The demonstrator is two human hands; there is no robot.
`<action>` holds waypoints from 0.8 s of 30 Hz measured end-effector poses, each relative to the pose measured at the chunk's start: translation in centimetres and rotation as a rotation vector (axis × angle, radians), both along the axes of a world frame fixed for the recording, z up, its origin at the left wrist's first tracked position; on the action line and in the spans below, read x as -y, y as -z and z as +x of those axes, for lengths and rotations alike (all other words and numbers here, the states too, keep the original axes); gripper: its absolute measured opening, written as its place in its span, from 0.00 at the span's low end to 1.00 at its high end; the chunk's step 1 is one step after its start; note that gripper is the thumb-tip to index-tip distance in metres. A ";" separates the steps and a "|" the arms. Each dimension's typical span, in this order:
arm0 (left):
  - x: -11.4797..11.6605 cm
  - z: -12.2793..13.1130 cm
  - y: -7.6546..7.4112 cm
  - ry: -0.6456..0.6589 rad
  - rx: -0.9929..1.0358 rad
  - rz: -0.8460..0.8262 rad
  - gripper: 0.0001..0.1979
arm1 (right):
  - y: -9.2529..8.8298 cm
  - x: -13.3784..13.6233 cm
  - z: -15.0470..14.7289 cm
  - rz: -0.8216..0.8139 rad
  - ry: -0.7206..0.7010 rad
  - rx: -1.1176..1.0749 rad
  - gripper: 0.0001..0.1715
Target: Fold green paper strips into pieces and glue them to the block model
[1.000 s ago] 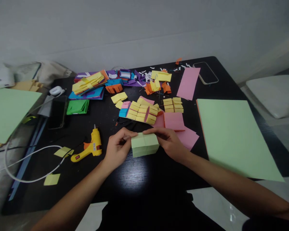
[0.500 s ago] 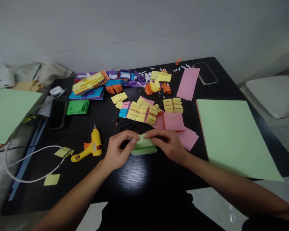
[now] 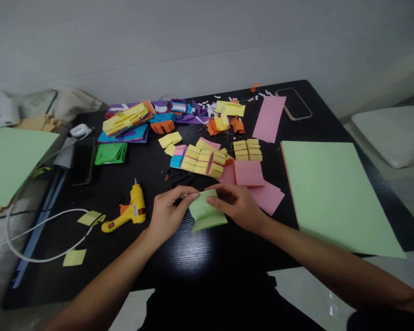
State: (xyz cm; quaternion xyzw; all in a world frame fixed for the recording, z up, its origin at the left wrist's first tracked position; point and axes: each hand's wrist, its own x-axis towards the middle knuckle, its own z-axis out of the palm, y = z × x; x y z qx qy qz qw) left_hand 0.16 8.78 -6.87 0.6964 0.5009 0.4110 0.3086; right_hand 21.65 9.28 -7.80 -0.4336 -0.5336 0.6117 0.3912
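Near the front middle of the black table (image 3: 200, 257), my two hands hold a small folded light green paper (image 3: 206, 214). My left hand (image 3: 169, 212) pinches its upper left corner with thumb and forefinger. My right hand (image 3: 236, 204) presses on its upper right part, fingers closed on the fold. The paper is creased and its lower edge lifts off the table.
A yellow glue gun (image 3: 128, 212) with a white cord lies left of my hands. Pink sheets (image 3: 258, 184), stacks of yellow folded pieces (image 3: 202, 161) and coloured scraps lie behind. A big green sheet (image 3: 334, 195) covers the right side. Two phones (image 3: 293, 104) (image 3: 83, 160) lie near the table's edges.
The green paper was a wider folded block a second ago. My hands pressed it flat, and now it is folded narrower, tilted, with both hands closer together on its top.
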 end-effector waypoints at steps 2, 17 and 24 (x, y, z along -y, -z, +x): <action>0.0 0.1 0.1 -0.017 0.021 -0.020 0.04 | -0.1 -0.1 0.0 -0.019 -0.028 0.001 0.15; 0.0 0.0 0.2 -0.008 0.073 -0.138 0.05 | -0.2 0.0 0.0 -0.005 0.022 0.022 0.15; 0.3 0.3 0.0 0.082 0.036 -0.114 0.04 | -0.2 0.0 0.0 0.105 0.082 0.065 0.09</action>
